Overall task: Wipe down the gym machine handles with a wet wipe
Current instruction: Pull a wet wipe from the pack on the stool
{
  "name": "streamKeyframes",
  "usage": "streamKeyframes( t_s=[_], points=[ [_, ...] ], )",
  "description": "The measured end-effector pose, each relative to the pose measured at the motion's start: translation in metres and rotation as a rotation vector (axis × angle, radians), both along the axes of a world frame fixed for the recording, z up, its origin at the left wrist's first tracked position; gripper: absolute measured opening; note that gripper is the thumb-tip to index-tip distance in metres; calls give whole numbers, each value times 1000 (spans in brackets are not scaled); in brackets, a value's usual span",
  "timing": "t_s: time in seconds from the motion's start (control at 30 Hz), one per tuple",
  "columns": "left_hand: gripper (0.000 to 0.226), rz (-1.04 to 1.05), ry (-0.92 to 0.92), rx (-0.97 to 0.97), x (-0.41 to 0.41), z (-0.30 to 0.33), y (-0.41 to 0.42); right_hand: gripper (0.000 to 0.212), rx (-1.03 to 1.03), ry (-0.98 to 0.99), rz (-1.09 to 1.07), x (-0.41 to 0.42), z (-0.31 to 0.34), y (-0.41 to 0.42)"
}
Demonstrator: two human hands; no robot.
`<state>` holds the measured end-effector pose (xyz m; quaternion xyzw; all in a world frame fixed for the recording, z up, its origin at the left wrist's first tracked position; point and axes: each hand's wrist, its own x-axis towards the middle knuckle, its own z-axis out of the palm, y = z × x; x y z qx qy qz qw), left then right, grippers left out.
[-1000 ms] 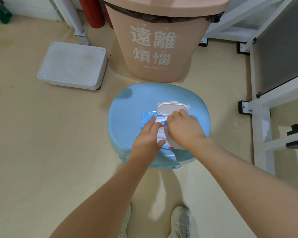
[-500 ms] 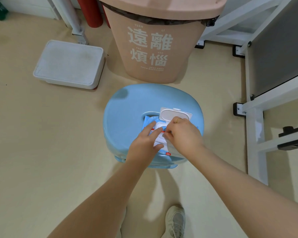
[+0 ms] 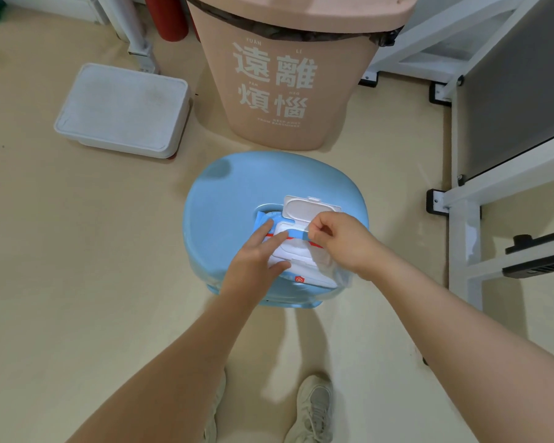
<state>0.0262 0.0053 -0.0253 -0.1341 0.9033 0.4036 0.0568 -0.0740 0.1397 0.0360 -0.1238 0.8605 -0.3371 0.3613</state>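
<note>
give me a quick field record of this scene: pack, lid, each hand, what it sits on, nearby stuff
pack: wet wipe pack lying flat on the blue stool
lid: white flip lid open, tilted back
left hand: fingers straight, pressing the pack down
right hand: pinching the blue seal strip, peeling it up
behind stool: pink bin
floor, left: white box
right: white machine frame
</note>
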Motion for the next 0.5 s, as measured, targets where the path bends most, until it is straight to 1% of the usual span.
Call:
streamKeyframes(
  t_s=[0.1, 0.13, 0.17, 0.23, 0.3, 0.37, 0.43, 0.5],
  points=[
    [55, 7, -13, -13, -1, 0, 2, 27, -126, -87, -174, 1, -1, 4],
    [54, 14, -18, -18, -1, 0, 3, 24, -130, -54, -173, 2, -2, 4],
    [54, 16, -27, -20, -2, 1, 4, 20, -99, 25, -127, 4, -4, 2],
    [54, 12, -41, -21, -3, 2, 6, 9, 33, 197, 20, 7, -10, -3],
    [56, 6, -39, -26, -3, 2, 6, 17, 198, 303, 142, 11, -14, -11],
    [56, -2, -42, -42, -2, 2, 5, 22, 346, 390, 212, 14, -17, -20],
    [55, -2, -34, -51, -2, 2, 5, 24, 413, 447, 221, 15, -18, -25],
    [54, 4, -25, -49, -2, 2, 4, 19, 340, 392, 119, 12, -19, -24]
  ],
)
